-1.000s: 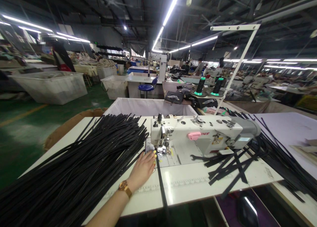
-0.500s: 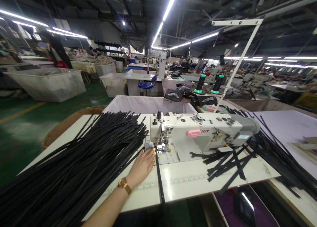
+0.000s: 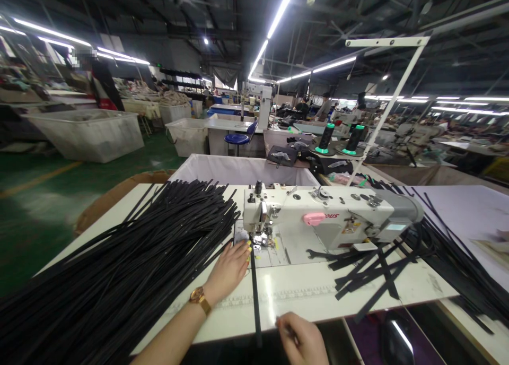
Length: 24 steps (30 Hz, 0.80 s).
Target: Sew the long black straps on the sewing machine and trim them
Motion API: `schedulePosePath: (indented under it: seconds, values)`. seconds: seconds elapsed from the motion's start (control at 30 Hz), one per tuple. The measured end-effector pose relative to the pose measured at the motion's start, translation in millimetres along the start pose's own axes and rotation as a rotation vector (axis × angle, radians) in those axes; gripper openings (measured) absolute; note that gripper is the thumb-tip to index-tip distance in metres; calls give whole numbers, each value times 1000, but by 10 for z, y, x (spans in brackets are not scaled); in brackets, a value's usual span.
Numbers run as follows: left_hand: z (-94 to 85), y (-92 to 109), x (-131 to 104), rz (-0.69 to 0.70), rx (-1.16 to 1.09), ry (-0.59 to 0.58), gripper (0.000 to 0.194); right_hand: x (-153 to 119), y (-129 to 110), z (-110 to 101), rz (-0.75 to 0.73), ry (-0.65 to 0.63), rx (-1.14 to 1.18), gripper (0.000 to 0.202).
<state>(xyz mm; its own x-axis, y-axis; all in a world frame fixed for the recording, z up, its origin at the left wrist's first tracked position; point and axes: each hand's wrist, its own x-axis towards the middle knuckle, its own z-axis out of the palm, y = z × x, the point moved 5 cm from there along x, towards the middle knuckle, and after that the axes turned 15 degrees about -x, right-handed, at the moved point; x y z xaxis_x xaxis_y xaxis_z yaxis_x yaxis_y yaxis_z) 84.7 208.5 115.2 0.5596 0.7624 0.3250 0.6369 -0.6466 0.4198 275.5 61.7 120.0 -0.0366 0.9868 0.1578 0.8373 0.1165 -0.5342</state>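
Note:
My left hand point(image 3: 230, 267), with a gold watch at the wrist, lies flat beside the needle area of a white sewing machine point(image 3: 318, 211). Its fingertips touch the upper part of a narrow black strap point(image 3: 255, 296), which runs from under the presser foot down over the table's front edge. At that edge, right of the strap, is my right hand point(image 3: 301, 337), its fingers curled; whether anything is inside them is hidden. A large pile of black straps point(image 3: 139, 264) covers the table's left side.
Cut black strips point(image 3: 369, 275) and a wrench point(image 3: 316, 254) lie right of the needle. Behind the machine stand a lined bin point(image 3: 238, 168) and two black thread cones point(image 3: 326, 138). A thread stand point(image 3: 387, 113) rises at the right. Farther left, a person stands near bins.
My right hand has come into view at the table's front edge. My left hand stays by the needle area. The whole view has shifted slightly.

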Motion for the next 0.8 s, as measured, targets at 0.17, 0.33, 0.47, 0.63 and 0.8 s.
schedulePosePath:
  seconds: [0.17, 0.33, 0.47, 0.63, 0.8]
  values:
    - [-19, 15, -2, -2, 5, 13, 37, 575, 106, -50, -9, 64, -333, 20]
    - [-13, 7, -8, 6, 4, 13, 37, 664, 117, 51, -14, 61, -442, 19]
    - [-7, -10, -4, 8, -4, 23, 37, 622, 110, 41, -17, 64, -459, 20]
    - [-10, -6, 2, 7, -4, 12, 38, 631, 96, 17, -7, 43, -457, 19]
    - [-24, 3, 6, 3, -10, 21, 37, 630, 100, 23, 10, 23, -439, 18]
